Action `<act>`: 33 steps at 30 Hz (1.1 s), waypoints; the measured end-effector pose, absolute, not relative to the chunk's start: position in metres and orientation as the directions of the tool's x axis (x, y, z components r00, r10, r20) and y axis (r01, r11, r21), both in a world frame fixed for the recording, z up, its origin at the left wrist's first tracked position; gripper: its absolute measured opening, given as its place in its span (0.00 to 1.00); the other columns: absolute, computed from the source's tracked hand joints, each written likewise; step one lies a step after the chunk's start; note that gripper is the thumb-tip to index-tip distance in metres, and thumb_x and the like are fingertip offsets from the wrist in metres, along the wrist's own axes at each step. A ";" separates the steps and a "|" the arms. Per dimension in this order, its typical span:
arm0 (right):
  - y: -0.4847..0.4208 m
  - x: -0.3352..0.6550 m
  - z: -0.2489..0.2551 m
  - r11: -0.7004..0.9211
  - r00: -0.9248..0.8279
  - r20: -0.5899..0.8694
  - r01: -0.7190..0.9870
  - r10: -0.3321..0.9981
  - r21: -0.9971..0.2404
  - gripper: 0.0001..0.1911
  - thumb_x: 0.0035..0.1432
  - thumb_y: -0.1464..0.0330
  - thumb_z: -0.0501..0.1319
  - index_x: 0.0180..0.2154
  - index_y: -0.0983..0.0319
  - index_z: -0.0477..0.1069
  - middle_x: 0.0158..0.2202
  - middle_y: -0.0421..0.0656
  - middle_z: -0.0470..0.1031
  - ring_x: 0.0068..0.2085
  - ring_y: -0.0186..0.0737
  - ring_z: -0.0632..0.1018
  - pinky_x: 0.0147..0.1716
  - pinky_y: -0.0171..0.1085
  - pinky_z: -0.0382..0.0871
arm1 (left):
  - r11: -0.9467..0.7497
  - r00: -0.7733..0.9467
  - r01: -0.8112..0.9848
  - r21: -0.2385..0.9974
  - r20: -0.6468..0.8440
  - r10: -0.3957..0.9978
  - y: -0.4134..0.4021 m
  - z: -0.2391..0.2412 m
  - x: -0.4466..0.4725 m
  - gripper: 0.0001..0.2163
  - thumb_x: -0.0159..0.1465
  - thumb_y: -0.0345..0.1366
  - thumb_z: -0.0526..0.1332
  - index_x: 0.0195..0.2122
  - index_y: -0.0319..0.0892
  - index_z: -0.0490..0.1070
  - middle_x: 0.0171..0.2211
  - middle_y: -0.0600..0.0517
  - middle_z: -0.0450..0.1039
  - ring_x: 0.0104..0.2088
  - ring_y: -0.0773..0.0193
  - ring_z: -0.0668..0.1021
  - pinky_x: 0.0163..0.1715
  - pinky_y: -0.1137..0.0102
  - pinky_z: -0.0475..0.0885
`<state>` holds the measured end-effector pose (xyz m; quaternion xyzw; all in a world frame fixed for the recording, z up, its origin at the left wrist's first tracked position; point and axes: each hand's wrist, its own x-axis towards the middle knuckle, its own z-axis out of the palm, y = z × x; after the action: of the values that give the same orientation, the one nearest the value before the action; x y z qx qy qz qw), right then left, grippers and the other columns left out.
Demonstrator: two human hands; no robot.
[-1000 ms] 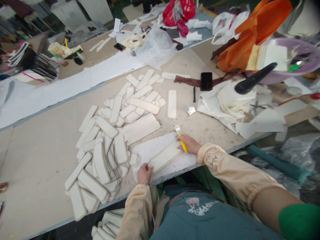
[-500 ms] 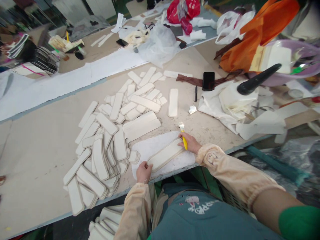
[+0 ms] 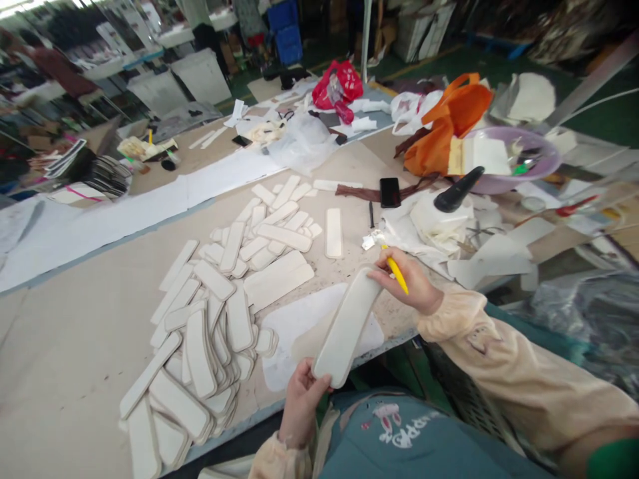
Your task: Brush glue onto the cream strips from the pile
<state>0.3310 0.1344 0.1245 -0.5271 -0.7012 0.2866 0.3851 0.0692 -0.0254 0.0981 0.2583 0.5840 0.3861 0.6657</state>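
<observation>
My left hand point(image 3: 304, 397) pinches the near end of a long off-white strip with rounded corners point(image 3: 347, 326), lifted and tilted above the table edge. The strip's far end is gripped by my right hand point(image 3: 407, 279), which also holds a small yellow-handled brush point(image 3: 398, 269). The brush's pale tip lies beside a small white scrap point(image 3: 369, 241). Beneath the strip is a sheet of white paper point(image 3: 279, 346), with a flat beige piece point(image 3: 307, 336) on it. To the left is a large loose pile of similar strips point(image 3: 200, 346).
A single strip point(image 3: 334, 233) lies apart beyond the paper. Behind it are a black phone point(image 3: 390, 193), a thin black tool point(image 3: 371, 214) and a white container with a black spout point(image 3: 444, 219). A purple basin point(image 3: 539, 163) and orange bag point(image 3: 459, 106) stand at the back right.
Both hands have lifted the strip off the paper and tilted it, its near end now closer to my body. The brush has moved right with my right hand. The view has tipped upward.
</observation>
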 end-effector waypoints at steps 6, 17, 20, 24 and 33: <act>0.135 0.352 0.172 0.354 -0.137 0.328 0.441 0.935 -0.825 0.14 0.55 0.60 0.61 0.36 0.57 0.58 0.29 0.38 0.65 0.28 0.34 0.68 0.28 0.34 0.63 | 0.480 0.110 -0.263 0.837 -0.468 0.877 -0.025 0.124 0.095 0.12 0.52 0.37 0.67 0.32 0.39 0.66 0.28 0.53 0.71 0.30 0.67 0.71 0.32 0.72 0.66; 0.117 0.383 0.232 0.497 -0.214 0.451 0.447 0.866 -0.743 0.11 0.56 0.63 0.60 0.36 0.58 0.59 0.28 0.37 0.65 0.28 0.35 0.68 0.29 0.34 0.62 | 0.438 0.181 -0.292 0.850 -0.400 0.898 -0.032 0.134 0.126 0.17 0.50 0.38 0.68 0.39 0.38 0.70 0.32 0.50 0.74 0.33 0.63 0.74 0.35 0.69 0.69; 0.113 0.391 0.238 0.509 -0.218 0.464 0.463 0.859 -0.725 0.11 0.56 0.63 0.61 0.36 0.57 0.60 0.29 0.38 0.66 0.29 0.35 0.69 0.30 0.35 0.63 | 0.464 0.229 -0.254 0.848 -0.413 0.881 -0.036 0.140 0.132 0.14 0.53 0.39 0.66 0.39 0.38 0.71 0.31 0.50 0.74 0.29 0.66 0.73 0.32 0.71 0.69; 0.111 0.403 0.239 0.498 -0.179 0.476 0.483 0.861 -0.720 0.12 0.54 0.63 0.62 0.38 0.57 0.61 0.30 0.39 0.68 0.31 0.37 0.70 0.31 0.36 0.64 | 0.490 0.269 -0.247 0.836 -0.427 0.863 -0.040 0.145 0.140 0.13 0.54 0.40 0.66 0.36 0.38 0.72 0.29 0.51 0.74 0.28 0.66 0.74 0.31 0.71 0.70; 0.105 0.415 0.236 0.485 -0.209 0.441 0.474 0.873 -0.735 0.13 0.54 0.62 0.63 0.38 0.57 0.61 0.29 0.40 0.69 0.29 0.37 0.70 0.29 0.37 0.65 | 0.422 0.179 -0.341 0.840 -0.383 0.906 -0.045 0.147 0.156 0.13 0.54 0.38 0.66 0.38 0.37 0.71 0.32 0.50 0.75 0.31 0.64 0.75 0.33 0.68 0.73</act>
<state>0.4151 0.1047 0.2363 -0.4532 -0.7430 0.2286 0.4363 0.1555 -0.0451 0.1467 0.3050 0.4634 0.4425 0.7046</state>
